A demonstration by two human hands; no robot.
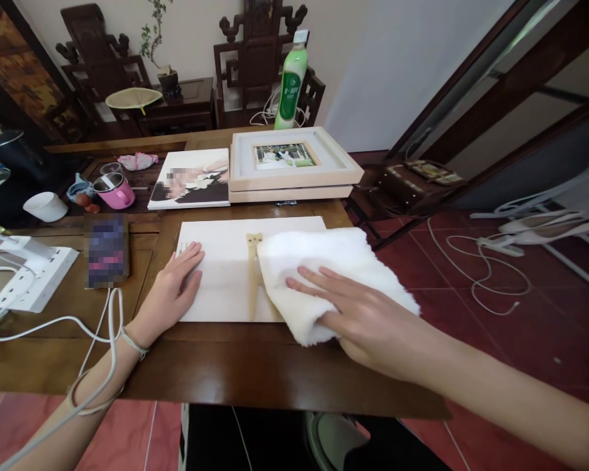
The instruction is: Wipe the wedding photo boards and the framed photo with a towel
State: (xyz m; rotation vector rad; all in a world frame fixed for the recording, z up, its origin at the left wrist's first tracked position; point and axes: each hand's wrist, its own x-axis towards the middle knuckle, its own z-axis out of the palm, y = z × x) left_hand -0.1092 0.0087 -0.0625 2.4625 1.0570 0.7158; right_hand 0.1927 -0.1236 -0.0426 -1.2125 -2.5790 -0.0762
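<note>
A pale flat board (216, 268) lies on the brown wooden table (201, 363), with a narrow tan stand piece (252, 275) on its middle. My left hand (179, 284) rests on the board's left edge, fingers extended, holding nothing. Over the board's right part, my right hand (346, 304) has its fingers spread on a fluffy white cloth (333, 252), the thumb side tucked at a folded edge. The cloth covers the board's right side and part of the tan piece, and hangs past the board toward the table's right edge.
Behind the board are stacked picture frames (294, 176), a photo panel (196, 180) and a green bottle (291, 82). To the left stand a pink mug (115, 191), a white cup (46, 208), a phone (106, 252) and a power strip (39, 275). White cables cross my left forearm.
</note>
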